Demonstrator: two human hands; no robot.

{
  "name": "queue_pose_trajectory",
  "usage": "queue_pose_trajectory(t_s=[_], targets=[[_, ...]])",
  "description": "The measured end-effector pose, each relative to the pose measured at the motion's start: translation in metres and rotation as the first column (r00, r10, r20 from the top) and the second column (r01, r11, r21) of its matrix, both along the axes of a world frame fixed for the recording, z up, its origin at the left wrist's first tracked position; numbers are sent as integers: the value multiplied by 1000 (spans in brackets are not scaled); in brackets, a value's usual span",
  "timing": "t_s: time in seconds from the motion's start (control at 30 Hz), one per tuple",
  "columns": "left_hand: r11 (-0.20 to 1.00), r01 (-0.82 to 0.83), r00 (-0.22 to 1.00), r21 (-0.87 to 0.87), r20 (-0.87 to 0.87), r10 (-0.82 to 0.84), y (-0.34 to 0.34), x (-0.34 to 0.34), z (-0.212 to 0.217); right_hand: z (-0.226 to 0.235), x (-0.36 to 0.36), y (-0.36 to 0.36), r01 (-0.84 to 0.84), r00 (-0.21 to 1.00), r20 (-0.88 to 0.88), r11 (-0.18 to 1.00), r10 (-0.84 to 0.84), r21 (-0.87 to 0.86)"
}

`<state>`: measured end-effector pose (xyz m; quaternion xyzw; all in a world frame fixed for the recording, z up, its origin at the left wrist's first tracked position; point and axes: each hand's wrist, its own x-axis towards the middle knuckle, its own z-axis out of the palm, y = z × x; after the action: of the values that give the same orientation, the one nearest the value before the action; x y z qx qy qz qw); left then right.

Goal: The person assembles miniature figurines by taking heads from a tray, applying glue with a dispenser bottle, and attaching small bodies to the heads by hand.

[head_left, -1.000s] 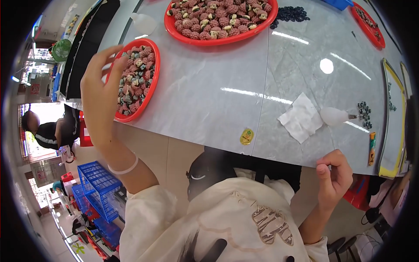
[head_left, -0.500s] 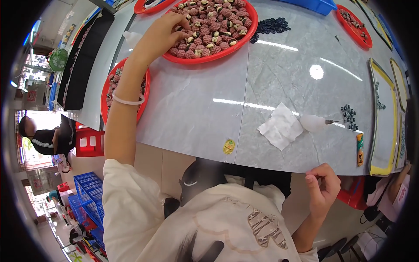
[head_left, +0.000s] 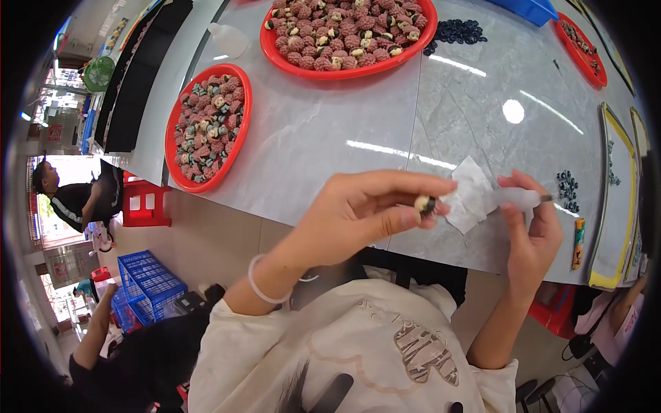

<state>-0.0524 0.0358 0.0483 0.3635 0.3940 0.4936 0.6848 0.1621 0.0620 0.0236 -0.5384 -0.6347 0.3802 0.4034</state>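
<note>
My left hand is raised over the table's near edge. Its thumb and fingers pinch a small pale-yellow and black figurine, partly hidden by the fingers. Over at the right, my right hand has its fingers round a white needle-tipped squeeze bottle, the needle pointing right. Between the hands, a crumpled white tissue lies on the table. Just beyond the needle sits a cluster of small dark bluish pieces. A large red tray at the back holds many knobbly pink figurines with pale and black parts.
Another red tray of pink and grey pieces stands at the left, near a white bottle. Black rings lie beside the large tray. An orange-and-green tube and a yellow-edged frame are at the right. Another person is at lower left.
My left hand has come back from the large tray to the near edge, now with a small figurine. My right hand has moved up and taken hold of the squeeze bottle. A person appears at lower left.
</note>
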Motion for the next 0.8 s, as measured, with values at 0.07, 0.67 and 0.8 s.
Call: queue_pose_trajectory(t_s=[0.07, 0.67, 0.8], targets=[[991, 40, 995, -126, 101, -27, -6, 5, -11, -2, 8, -7, 14, 992, -125, 999, -9, 38], [997, 1, 983, 82, 184, -16, -29, 49, -44, 23, 49, -38, -184, 888, -391, 967, 240, 175], [991, -2, 989, 134, 144, -18, -33, 52, -46, 25, 49, -41, -217, 919, -298, 962, 259, 167]])
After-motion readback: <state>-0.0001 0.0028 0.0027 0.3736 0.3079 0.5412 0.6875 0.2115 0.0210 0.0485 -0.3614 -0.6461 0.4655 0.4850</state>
